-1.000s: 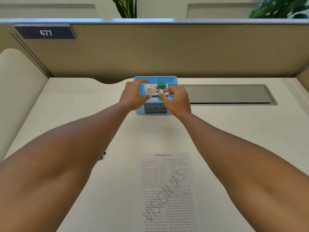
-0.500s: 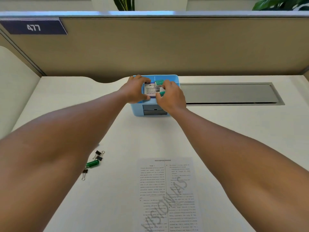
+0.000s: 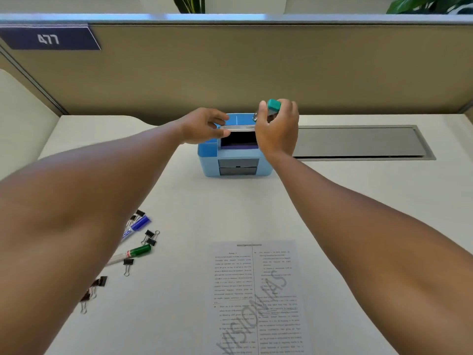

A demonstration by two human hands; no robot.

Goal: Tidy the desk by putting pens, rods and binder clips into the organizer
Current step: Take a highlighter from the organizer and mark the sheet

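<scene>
Pale table (image 3: 358, 201) with grey cable hatch (image 3: 358, 142), backed by tan partition (image 3: 256, 67) bearing navy "477" plate (image 3: 48, 38); green plants (image 3: 430, 5) beyond.

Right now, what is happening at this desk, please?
A person is working at a blue organizer near the back of the desk. The right hand holds a teal-capped object above the organizer. The left hand pinches a thin flat piece over its dark opening. Two markers, one blue-capped and one green-capped, and several binder clips lie on the desk, not yet put away. A printed sheet lies in front.
</scene>
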